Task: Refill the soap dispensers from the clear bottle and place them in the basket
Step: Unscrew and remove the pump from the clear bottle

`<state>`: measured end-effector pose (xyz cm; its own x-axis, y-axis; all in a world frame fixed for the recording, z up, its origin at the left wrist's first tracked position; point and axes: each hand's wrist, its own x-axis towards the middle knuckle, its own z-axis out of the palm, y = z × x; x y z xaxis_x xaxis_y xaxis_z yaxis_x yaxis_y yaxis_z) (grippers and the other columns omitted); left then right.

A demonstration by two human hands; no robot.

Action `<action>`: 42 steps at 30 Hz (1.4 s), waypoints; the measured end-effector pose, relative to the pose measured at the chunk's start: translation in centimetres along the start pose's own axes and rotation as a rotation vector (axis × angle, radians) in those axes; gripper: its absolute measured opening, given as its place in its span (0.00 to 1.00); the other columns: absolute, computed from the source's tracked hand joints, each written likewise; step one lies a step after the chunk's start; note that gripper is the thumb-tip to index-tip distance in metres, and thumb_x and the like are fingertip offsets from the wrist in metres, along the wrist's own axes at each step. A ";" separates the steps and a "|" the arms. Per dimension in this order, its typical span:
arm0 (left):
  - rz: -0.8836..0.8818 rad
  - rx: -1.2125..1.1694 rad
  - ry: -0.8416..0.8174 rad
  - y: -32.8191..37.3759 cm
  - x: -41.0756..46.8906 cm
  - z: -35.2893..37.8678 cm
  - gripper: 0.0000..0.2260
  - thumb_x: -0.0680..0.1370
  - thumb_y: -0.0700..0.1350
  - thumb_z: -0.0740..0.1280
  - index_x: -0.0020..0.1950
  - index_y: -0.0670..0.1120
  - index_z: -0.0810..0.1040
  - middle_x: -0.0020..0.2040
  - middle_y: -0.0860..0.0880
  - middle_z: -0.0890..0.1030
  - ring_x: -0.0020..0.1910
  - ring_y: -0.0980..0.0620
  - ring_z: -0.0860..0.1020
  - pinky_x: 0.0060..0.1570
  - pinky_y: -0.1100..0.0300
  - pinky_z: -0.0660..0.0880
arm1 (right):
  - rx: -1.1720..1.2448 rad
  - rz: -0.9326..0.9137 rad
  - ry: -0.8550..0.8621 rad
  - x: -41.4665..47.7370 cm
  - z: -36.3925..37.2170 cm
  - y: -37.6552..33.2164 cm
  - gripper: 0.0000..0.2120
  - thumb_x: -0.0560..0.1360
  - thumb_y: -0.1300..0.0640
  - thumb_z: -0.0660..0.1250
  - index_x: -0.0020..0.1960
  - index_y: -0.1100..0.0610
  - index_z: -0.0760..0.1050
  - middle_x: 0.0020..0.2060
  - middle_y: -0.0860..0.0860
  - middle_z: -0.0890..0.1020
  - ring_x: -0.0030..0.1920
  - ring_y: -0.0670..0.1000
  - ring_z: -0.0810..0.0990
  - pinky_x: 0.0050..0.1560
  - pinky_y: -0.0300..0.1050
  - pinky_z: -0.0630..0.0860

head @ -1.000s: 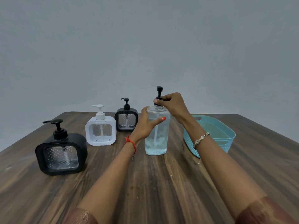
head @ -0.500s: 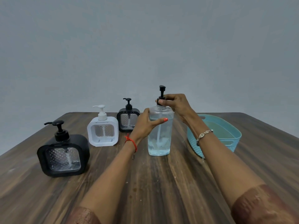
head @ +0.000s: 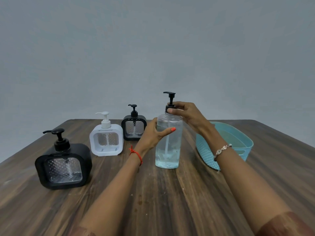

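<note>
A tall clear bottle (head: 167,150) of pale blue liquid stands upright mid-table, with a black pump (head: 170,97) on top. My left hand (head: 154,133) grips its upper body from the left. My right hand (head: 186,113) pinches the pump's black collar at the neck. Three square dispensers stand to the left: a large black one (head: 64,166) nearest, a white one (head: 106,139) behind it, and a small black one (head: 134,129) farthest back. A turquoise basket (head: 207,152) sits to the right, partly behind my right forearm.
The wooden table (head: 162,201) runs to a far edge just behind the dispensers, with a plain grey wall beyond. Bare wood lies in front of the bottle between my forearms and to the right of the basket.
The pump's nozzle has turned from pointing away to pointing left, and my right hand's fingers have shifted round the collar. The bottle stays in place in my left hand.
</note>
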<state>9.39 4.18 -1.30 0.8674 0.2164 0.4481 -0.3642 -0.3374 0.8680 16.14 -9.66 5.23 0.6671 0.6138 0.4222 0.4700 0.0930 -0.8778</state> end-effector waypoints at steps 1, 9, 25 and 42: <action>0.004 0.003 0.019 -0.1 -0.1 0.2 0.28 0.69 0.51 0.74 0.65 0.45 0.71 0.59 0.50 0.79 0.57 0.55 0.78 0.54 0.64 0.75 | -0.098 -0.027 0.111 -0.3 0.6 -0.1 0.13 0.67 0.58 0.76 0.50 0.58 0.80 0.44 0.52 0.84 0.44 0.46 0.83 0.48 0.39 0.78; -0.008 0.045 0.080 0.2 -0.6 0.3 0.29 0.68 0.52 0.75 0.65 0.45 0.71 0.60 0.50 0.78 0.58 0.54 0.77 0.57 0.60 0.75 | -0.100 0.012 0.103 -1.2 0.1 -1.3 0.16 0.71 0.66 0.70 0.59 0.63 0.77 0.52 0.59 0.82 0.49 0.50 0.82 0.54 0.39 0.77; -0.027 0.039 0.112 1.2 -1.4 0.9 0.27 0.69 0.51 0.74 0.64 0.45 0.70 0.55 0.55 0.77 0.52 0.59 0.76 0.45 0.70 0.73 | -0.042 0.096 0.241 -1.7 1.7 -3.3 0.22 0.70 0.72 0.69 0.63 0.65 0.71 0.56 0.63 0.80 0.51 0.54 0.80 0.56 0.43 0.76; -0.025 0.030 0.132 1.7 -2.2 1.3 0.25 0.72 0.49 0.72 0.64 0.45 0.67 0.55 0.55 0.73 0.53 0.59 0.73 0.40 0.74 0.70 | -0.135 0.107 0.280 -2.0 3.1 -2.9 0.20 0.67 0.59 0.76 0.55 0.64 0.76 0.49 0.55 0.82 0.49 0.51 0.81 0.53 0.42 0.78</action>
<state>7.33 1.95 -1.04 0.8233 0.3428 0.4524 -0.3313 -0.3569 0.8734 11.65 -8.68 6.23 0.8409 0.3732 0.3918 0.4488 -0.0764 -0.8904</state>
